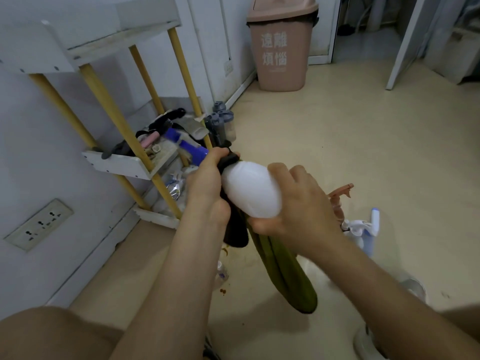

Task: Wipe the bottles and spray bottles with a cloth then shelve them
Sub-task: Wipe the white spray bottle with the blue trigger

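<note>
The left grip (pixel 207 183) is curled tight round the dark end of a cloth (pixel 285 276), bunched over the neck of a white bottle (pixel 250 193); the right grip (pixel 298 203) clasps the bottle's base, fingers bent over the top and thumb beneath. Both bare forearms reach up from 6 o'clock, wrists close together, above the floor (pixel 363 126).

The bottle is held in mid-air between the two hands, at the centre of the view; it lies tilted, its long axis running from the neck at 11 o'clock to the base at 5 o'clock. The cloth's olive length hangs from under the bottle toward 5 o'clock.

A blue part (pixel 187 146) shows just past the left knuckles at 10 o'clock; whether it belongs to the bottle I cannot tell. A shelf rack (pixel 117 165) with yellow posts stands at 9 o'clock. A white-and-blue spray bottle (pixel 363 227) stands on the floor at 3 o'clock, with a pinkish trigger head (pixel 340 193) just beside it. A pink bin (pixel 281 48) stands at 12 o'clock.
</note>
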